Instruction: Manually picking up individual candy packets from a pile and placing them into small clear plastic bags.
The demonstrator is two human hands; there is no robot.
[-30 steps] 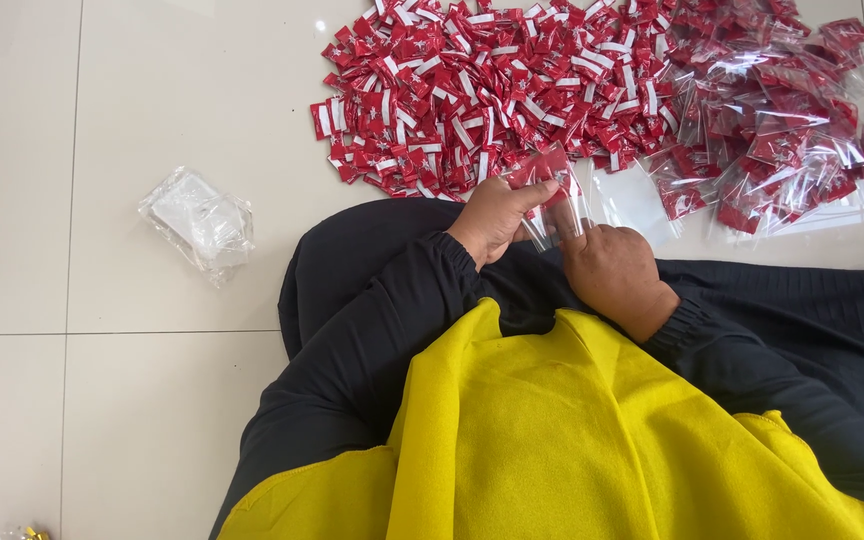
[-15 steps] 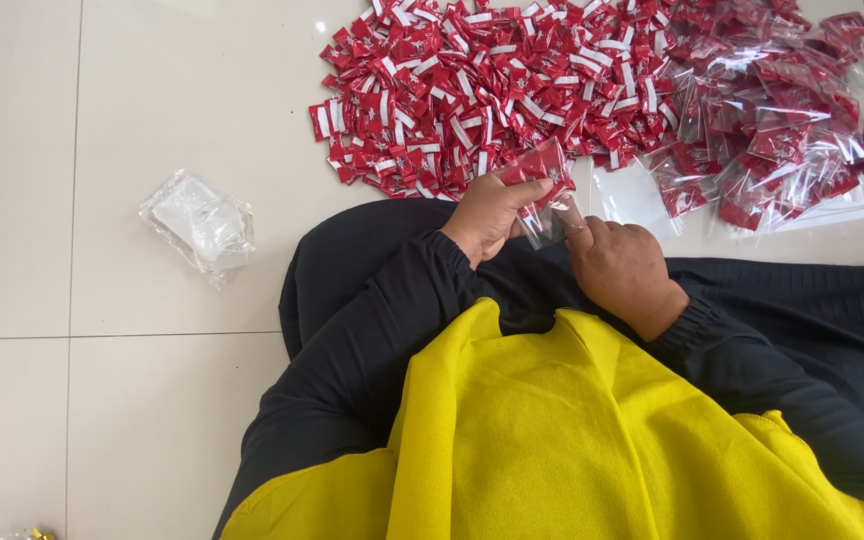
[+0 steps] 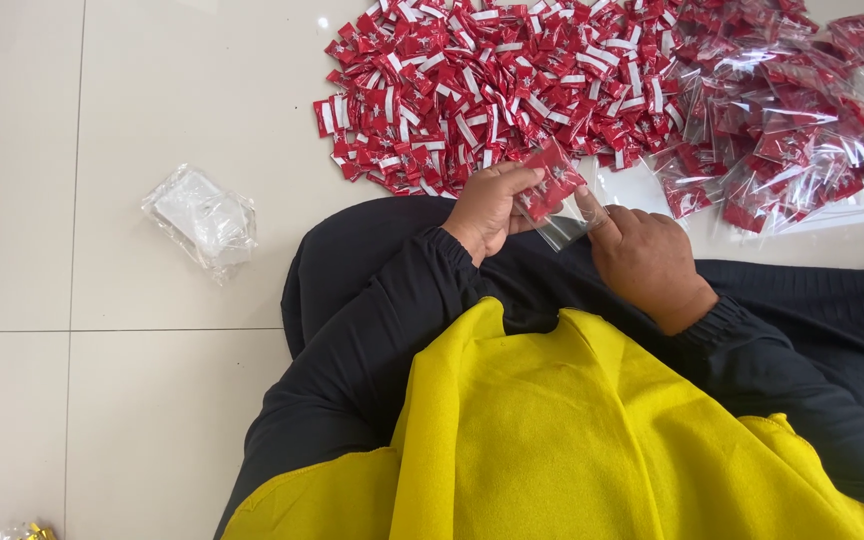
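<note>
Red sachets [image 3: 552, 180] in a small clear bag [image 3: 560, 215] are held above the lap, pinched by the left hand [image 3: 492, 205], whose fingers [image 3: 530, 180] are closed on the bag, while its lower edge is pressed by the right hand [image 3: 647, 262]. Beyond, a loose heap of sachets [image 3: 472, 90] is left unpacked on the floor [image 3: 152, 90], and many filled bags [image 3: 772, 120] are already piled at the right

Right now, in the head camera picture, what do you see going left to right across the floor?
Crumpled clear wrapper → pile of loose red sachets → left hand → small clear bag with red sachets in it → right hand → heap of filled clear bags.
</note>
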